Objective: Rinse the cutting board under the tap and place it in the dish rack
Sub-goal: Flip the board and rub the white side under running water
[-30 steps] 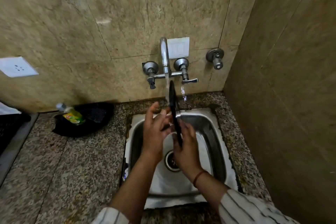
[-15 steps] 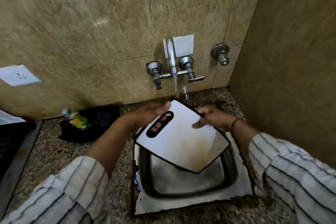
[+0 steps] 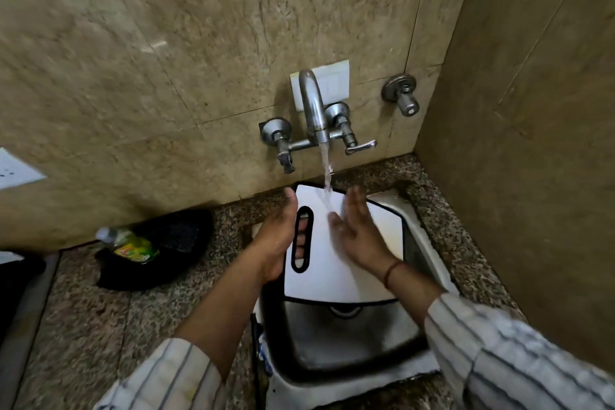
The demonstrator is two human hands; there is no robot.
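Observation:
A white cutting board (image 3: pixel 329 273) with a black rim and a slotted handle lies face up over the steel sink (image 3: pixel 352 339). My left hand (image 3: pixel 278 240) grips its left edge, fingers showing through the handle slot from beneath. Flat on the board's top lies my right hand (image 3: pixel 356 230), fingers straight. The tap (image 3: pixel 314 110) runs, and its stream lands on the board's far end beside my right fingers. No dish rack can be made out.
A green-labelled bottle (image 3: pixel 131 245) lies on a black cloth (image 3: pixel 173 243) on the granite counter, left of the sink. A tiled side wall stands close on the right. A dark object sits at the far left edge.
The board turned from edge-on under the tap to face up and squared over the sink. My right hand moved from its far corner to lie flat on top.

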